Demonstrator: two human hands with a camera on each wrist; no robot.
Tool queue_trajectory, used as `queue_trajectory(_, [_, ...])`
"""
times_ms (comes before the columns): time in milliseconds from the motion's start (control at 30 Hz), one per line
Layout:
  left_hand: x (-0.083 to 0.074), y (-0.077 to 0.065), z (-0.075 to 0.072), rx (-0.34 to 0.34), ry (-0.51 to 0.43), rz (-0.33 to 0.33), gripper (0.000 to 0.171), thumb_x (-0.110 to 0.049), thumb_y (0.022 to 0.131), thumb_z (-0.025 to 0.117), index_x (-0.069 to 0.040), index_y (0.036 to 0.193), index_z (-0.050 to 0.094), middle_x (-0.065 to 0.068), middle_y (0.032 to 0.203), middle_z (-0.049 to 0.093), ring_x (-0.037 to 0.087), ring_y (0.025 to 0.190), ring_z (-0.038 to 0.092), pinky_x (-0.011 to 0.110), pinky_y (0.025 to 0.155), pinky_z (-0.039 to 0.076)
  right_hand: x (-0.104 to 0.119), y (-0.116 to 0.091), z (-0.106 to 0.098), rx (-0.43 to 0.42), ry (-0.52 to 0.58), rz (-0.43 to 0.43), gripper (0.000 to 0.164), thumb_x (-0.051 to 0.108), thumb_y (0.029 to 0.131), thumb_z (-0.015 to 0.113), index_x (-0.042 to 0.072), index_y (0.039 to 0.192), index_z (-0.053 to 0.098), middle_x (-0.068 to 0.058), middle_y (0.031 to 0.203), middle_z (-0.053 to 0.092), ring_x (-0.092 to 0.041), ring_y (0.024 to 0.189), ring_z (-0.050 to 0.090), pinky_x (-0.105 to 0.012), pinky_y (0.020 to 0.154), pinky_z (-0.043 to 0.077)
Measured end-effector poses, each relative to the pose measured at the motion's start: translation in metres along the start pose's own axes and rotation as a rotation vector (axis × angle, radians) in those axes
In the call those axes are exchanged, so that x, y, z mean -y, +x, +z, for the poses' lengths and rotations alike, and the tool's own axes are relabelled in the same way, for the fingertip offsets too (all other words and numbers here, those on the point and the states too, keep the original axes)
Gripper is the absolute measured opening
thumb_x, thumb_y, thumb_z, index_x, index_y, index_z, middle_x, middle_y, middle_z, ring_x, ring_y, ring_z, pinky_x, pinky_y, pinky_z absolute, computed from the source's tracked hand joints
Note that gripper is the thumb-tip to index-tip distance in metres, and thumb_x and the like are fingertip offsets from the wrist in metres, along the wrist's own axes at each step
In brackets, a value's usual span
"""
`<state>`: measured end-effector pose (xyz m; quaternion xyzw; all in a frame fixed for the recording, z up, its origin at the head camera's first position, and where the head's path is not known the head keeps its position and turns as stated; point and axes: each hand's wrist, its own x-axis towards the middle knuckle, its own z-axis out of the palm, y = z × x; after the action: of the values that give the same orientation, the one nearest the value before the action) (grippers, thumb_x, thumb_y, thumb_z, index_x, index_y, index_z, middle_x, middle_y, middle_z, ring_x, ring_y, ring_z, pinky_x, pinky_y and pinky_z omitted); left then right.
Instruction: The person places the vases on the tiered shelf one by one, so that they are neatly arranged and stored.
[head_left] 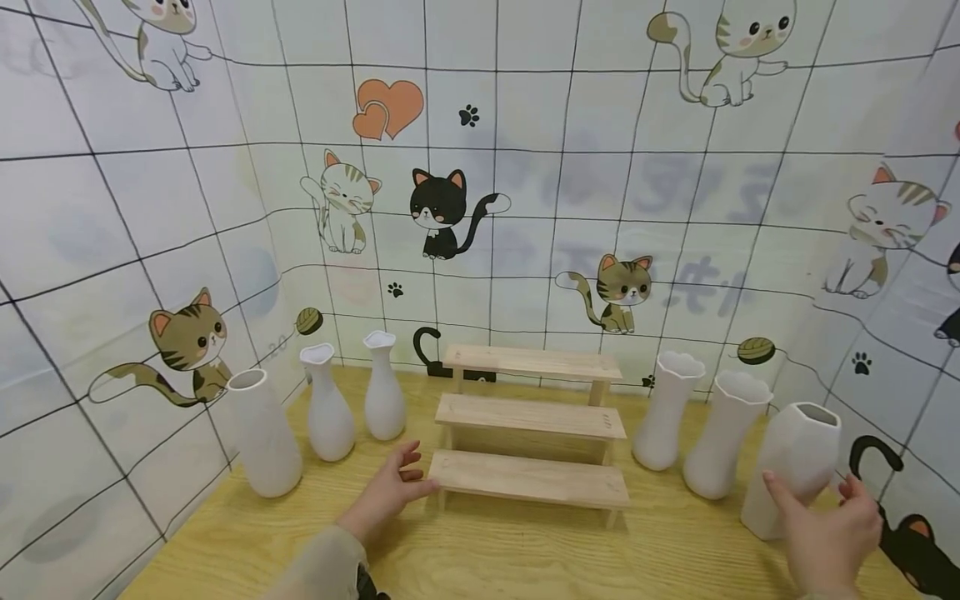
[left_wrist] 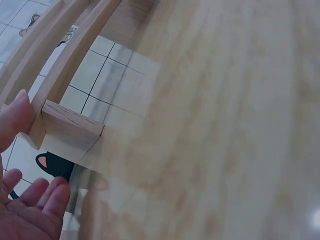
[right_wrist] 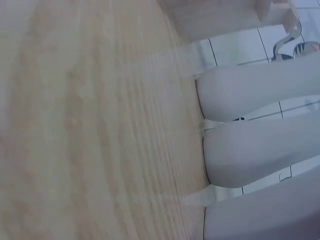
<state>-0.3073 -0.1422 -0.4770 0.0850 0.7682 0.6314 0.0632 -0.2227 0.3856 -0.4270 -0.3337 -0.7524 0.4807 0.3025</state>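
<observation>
Left of the three-tier wooden step shelf [head_left: 531, 421], the left hand [head_left: 390, 492] lies with relaxed, spread fingers at the bottom step's end, holding nothing; a nudge could shift the shelf. Right of the shelf, the right hand [head_left: 828, 537] half-cups the angular white vase [head_left: 791, 467] standing on the table, thumb against its side, fingers not clearly closed; so loose a hold could tip it into the neighbouring wavy-rimmed vase [head_left: 726, 433].

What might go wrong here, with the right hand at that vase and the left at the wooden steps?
The right hand reaches round the angular vase, which stands close beside another vase; lifting it carelessly may knock that neighbour over. The left hand rests open at the bottom step of the wooden steps; a push could slide them. The vases look tall and narrow, so they may tip on a step.
</observation>
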Motion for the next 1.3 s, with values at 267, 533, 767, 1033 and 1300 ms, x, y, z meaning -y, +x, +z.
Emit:
queue_trajectory(267, [0.011,0.010,0.001,0.118,-0.104,0.019,0.089,-0.023,0.086,0.075,0.000,0.151,0.019,0.027,0.145,0.032,0.043,0.131,0.038,0.050,0.102,0.039,-0.009,0.027,0.005,0.197,0.070,0.034,0.096,0.038,0.082,0.075,0.010,0.153,0.017,-0.020,0.153,0.023,-0.037,0.135,0.028,-0.056,0.107,0.029])
queue_trajectory(533, [0.016,0.013,0.002,0.157,-0.130,0.049,0.081,-0.019,0.087,0.073,-0.003,0.151,0.026,0.022,0.141,0.040,0.030,0.119,0.049,0.040,0.096,0.045,-0.009,0.033,0.005,0.223,0.075,0.072,0.098,0.039,0.082,0.075,0.009,0.154,0.016,-0.021,0.154,0.021,-0.041,0.136,0.028,-0.057,0.105,0.031])
queue_trajectory(767, [0.015,0.015,-0.001,0.195,-0.121,0.052,0.083,-0.017,0.087,0.073,-0.004,0.152,0.024,0.019,0.135,0.044,0.024,0.113,0.052,0.037,0.094,0.046,-0.010,0.037,0.004,0.221,0.028,0.066,0.100,0.043,0.082,0.074,0.005,0.153,0.016,-0.024,0.153,0.024,-0.043,0.135,0.029,-0.059,0.104,0.031])
queue_trajectory(1033, [0.018,0.019,-0.010,0.282,-0.170,0.033,0.083,-0.012,0.087,0.072,-0.001,0.152,0.021,0.015,0.133,0.051,0.025,0.118,0.052,0.037,0.098,0.044,-0.012,0.039,0.000,0.250,-0.055,0.045,0.104,0.047,0.080,0.074,-0.002,0.151,0.016,-0.032,0.149,0.026,-0.050,0.128,0.033,-0.057,0.088,0.047])
queue_trajectory(1300, [0.022,0.020,-0.012,0.311,-0.219,0.030,0.083,-0.013,0.089,0.070,-0.001,0.152,0.018,0.017,0.138,0.049,0.026,0.121,0.051,0.036,0.100,0.042,-0.007,0.035,-0.006,0.293,-0.083,0.078,0.109,0.049,0.079,0.074,-0.001,0.153,0.010,-0.034,0.150,0.020,-0.053,0.127,0.033,-0.052,0.071,0.052])
